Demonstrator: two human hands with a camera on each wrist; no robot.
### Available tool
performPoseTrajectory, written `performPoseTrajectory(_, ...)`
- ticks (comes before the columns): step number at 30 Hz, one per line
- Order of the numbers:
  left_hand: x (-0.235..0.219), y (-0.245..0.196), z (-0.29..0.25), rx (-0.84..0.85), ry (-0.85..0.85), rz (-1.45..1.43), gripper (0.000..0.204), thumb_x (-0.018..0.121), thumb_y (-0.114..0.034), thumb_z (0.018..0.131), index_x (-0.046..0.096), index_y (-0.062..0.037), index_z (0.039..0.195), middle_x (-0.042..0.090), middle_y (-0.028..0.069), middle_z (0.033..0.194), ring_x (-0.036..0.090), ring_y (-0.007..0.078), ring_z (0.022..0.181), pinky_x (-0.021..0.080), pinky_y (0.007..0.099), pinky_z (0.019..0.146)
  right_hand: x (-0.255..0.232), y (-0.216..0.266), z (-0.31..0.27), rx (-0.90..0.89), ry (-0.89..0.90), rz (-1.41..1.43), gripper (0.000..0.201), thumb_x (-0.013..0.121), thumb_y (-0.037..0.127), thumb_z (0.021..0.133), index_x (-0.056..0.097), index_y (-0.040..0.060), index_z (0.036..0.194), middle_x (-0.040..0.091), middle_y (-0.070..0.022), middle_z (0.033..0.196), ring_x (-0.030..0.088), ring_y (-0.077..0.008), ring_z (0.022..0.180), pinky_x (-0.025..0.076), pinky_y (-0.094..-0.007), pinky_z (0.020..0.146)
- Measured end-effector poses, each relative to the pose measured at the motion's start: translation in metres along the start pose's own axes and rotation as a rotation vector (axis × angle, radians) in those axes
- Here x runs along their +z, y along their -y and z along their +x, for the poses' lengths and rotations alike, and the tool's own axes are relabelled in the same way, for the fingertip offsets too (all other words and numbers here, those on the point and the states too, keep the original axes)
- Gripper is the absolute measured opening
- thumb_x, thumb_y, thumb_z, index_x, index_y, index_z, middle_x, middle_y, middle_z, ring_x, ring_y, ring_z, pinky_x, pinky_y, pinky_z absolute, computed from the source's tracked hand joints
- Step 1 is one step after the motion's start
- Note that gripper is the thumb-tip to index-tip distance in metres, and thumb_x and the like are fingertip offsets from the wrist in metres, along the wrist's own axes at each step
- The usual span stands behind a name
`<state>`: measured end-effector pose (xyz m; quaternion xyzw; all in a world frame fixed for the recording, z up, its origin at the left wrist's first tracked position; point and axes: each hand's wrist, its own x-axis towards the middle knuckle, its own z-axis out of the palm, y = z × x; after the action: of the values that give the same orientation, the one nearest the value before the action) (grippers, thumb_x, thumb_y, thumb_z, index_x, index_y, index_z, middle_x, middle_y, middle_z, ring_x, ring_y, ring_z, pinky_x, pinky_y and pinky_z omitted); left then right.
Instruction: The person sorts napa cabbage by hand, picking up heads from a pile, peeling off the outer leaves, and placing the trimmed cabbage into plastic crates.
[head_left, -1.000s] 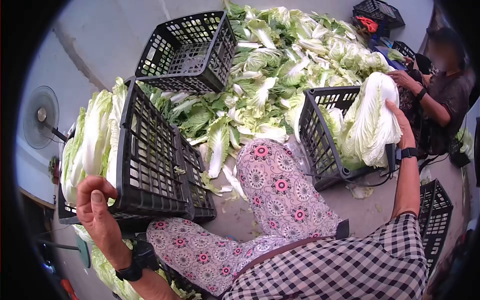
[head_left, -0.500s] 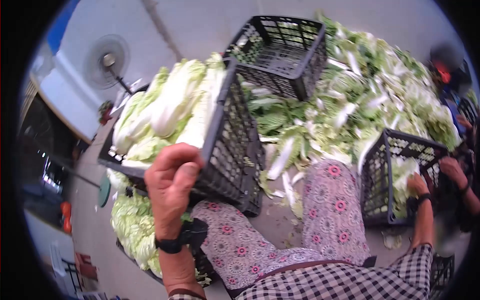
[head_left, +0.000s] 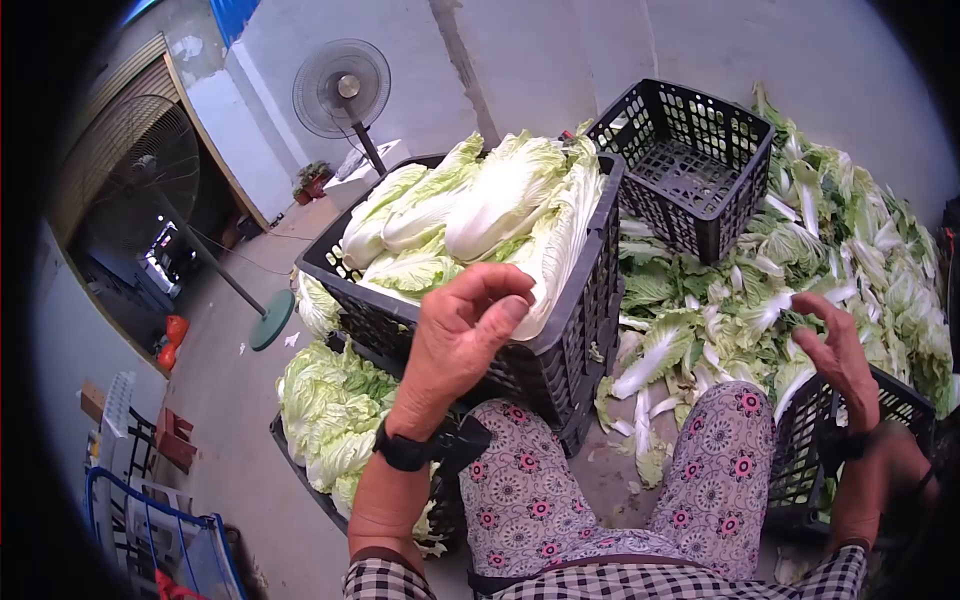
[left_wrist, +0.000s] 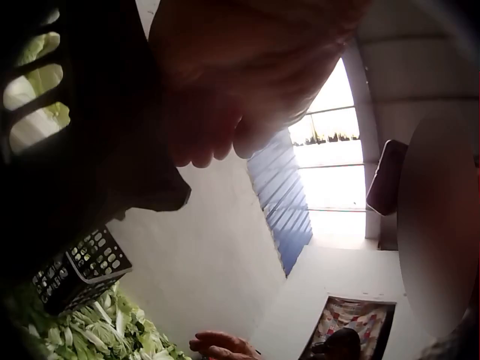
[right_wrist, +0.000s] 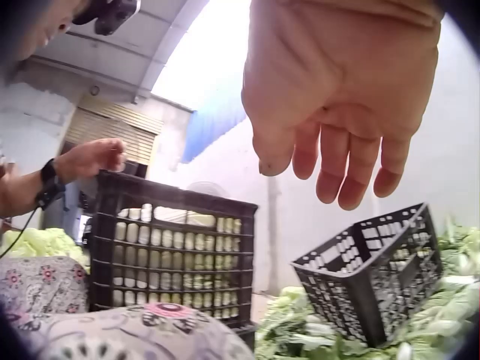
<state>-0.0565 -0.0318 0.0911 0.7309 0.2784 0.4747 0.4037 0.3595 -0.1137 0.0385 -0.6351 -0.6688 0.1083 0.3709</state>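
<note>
My left hand (head_left: 455, 335) is at the near rim of a black plastic crate (head_left: 575, 350) filled with napa cabbages (head_left: 505, 205). Its fingers are loosely curled, with nothing held between them, and it overlaps the crate's corner in the head view. My right hand (head_left: 840, 350) is raised in front of another black crate (head_left: 900, 400) on the right, beyond my knee. In the right wrist view the fingers of the right hand (right_wrist: 341, 112) hang relaxed and apart from anything. A lower crate of leafy cabbages (head_left: 335, 430) stands beside my left leg.
An empty-looking black crate (head_left: 690, 180) sits tilted on a large heap of cabbage leaves (head_left: 850, 240) along the wall. Two standing fans (head_left: 345, 90) are at the back left. A blue-framed object (head_left: 160, 520) stands at the lower left. Part of another person is at the right edge.
My view has turned left. The right hand held a napa cabbage at the right crate, lowered it in and has come away with nothing. The left hand stays by the full crate's rim.
</note>
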Motion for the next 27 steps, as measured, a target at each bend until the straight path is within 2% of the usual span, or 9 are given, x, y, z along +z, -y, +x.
performPoseTrajectory(5, -0.070, -0.011, 0.032, -0.134, -0.041, 0.356, 0.038, 0.060, -0.028, 0.087, 0.057, 0.0008, 0.111, 0.059, 0.0043, 0.101, 0.057, 0.0113, 0.088, 0.047, 0.0237, 0.074, 0.061, 0.024, 0.016, -0.222, 0.325, 0.069, 0.044, 0.065, 0.019, 0.078, 0.055, -0.0031, 0.115, 0.060, -0.0227, 0.112, 0.057, -0.0361, 0.105, 0.043, -0.0392, 0.093)
performPoseTrajectory(9, -0.109, -0.007, 0.068, -0.292, 0.103, 0.670, 0.050, 0.060, -0.034, 0.086, 0.052, 0.0018, 0.120, 0.057, 0.0066, 0.107, 0.054, 0.0116, 0.086, 0.048, 0.0263, 0.069, 0.084, 0.029, 0.017, -0.313, 0.706, 0.040, 0.053, 0.062, 0.030, 0.081, 0.050, -0.0017, 0.122, 0.058, -0.0229, 0.113, 0.055, -0.0382, 0.105, 0.044, -0.0409, 0.091)
performPoseTrajectory(10, -0.112, -0.006, 0.080, -0.336, 0.150, 0.808, 0.053, 0.060, -0.035, 0.085, 0.051, 0.0028, 0.121, 0.058, 0.0096, 0.107, 0.056, 0.0157, 0.086, 0.048, 0.0281, 0.070, 0.090, 0.027, 0.017, -0.337, 0.783, 0.031, 0.054, 0.062, 0.032, 0.082, 0.050, -0.0013, 0.123, 0.058, -0.0228, 0.114, 0.055, -0.0382, 0.105, 0.044, -0.0410, 0.090)
performPoseTrajectory(12, -0.114, -0.004, 0.104, -0.421, 0.247, 1.078, 0.059, 0.062, -0.038, 0.084, 0.049, 0.0047, 0.122, 0.060, 0.0156, 0.108, 0.061, 0.0239, 0.087, 0.049, 0.0316, 0.072, 0.101, 0.019, 0.020, -0.312, 0.764, 0.095, 0.055, 0.061, 0.035, 0.082, 0.050, -0.0005, 0.123, 0.058, -0.0222, 0.113, 0.055, -0.0371, 0.106, 0.043, -0.0405, 0.091)
performPoseTrajectory(15, -0.096, 0.002, 0.130, -0.575, 0.343, 1.132, 0.072, 0.065, -0.042, 0.080, 0.042, 0.0053, 0.129, 0.056, 0.0194, 0.116, 0.061, 0.0291, 0.089, 0.050, 0.0350, 0.073, 0.102, 0.015, 0.023, -0.269, 0.784, 0.140, 0.058, 0.060, 0.040, 0.083, 0.050, 0.0010, 0.124, 0.057, -0.0210, 0.115, 0.053, -0.0364, 0.108, 0.041, -0.0402, 0.093)
performPoseTrajectory(16, -0.094, 0.007, 0.137, -0.653, 0.330, 1.073, 0.083, 0.067, -0.044, 0.079, 0.031, 0.0029, 0.138, 0.049, 0.0207, 0.128, 0.058, 0.0306, 0.098, 0.051, 0.0386, 0.076, 0.105, 0.009, 0.022, -0.301, 0.783, 0.132, 0.059, 0.059, 0.043, 0.083, 0.050, 0.0010, 0.124, 0.057, -0.0207, 0.116, 0.053, -0.0367, 0.109, 0.041, -0.0403, 0.094)
performPoseTrajectory(20, -0.091, 0.031, 0.155, -0.778, 0.389, 1.102, 0.103, 0.071, -0.051, 0.073, 0.015, -0.0015, 0.144, 0.042, 0.0209, 0.136, 0.048, 0.0309, 0.119, 0.048, 0.0416, 0.085, 0.106, -0.002, 0.020, -0.355, 0.761, 0.110, 0.057, 0.060, 0.040, 0.082, 0.051, 0.0016, 0.123, 0.057, -0.0201, 0.115, 0.052, -0.0359, 0.109, 0.041, -0.0408, 0.094)
performPoseTrajectory(23, -0.087, 0.050, 0.159, -0.634, 0.461, 1.214, 0.106, 0.074, -0.053, 0.068, 0.018, -0.0037, 0.144, 0.046, 0.0199, 0.132, 0.049, 0.0289, 0.118, 0.047, 0.0395, 0.087, 0.106, -0.009, 0.018, -0.374, 0.738, 0.124, 0.057, 0.059, 0.041, 0.082, 0.051, 0.0018, 0.123, 0.057, -0.0200, 0.114, 0.052, -0.0356, 0.109, 0.040, -0.0409, 0.094)
performPoseTrajectory(27, -0.069, 0.035, 0.158, -0.659, 0.349, 1.164, 0.092, 0.075, -0.034, 0.066, 0.028, 0.0021, 0.137, 0.057, 0.0198, 0.117, 0.058, 0.0270, 0.100, 0.049, 0.0354, 0.080, 0.106, -0.011, 0.019, -0.375, 0.723, 0.140, 0.056, 0.059, 0.041, 0.082, 0.051, 0.0020, 0.122, 0.057, -0.0197, 0.114, 0.052, -0.0354, 0.108, 0.040, -0.0408, 0.094)
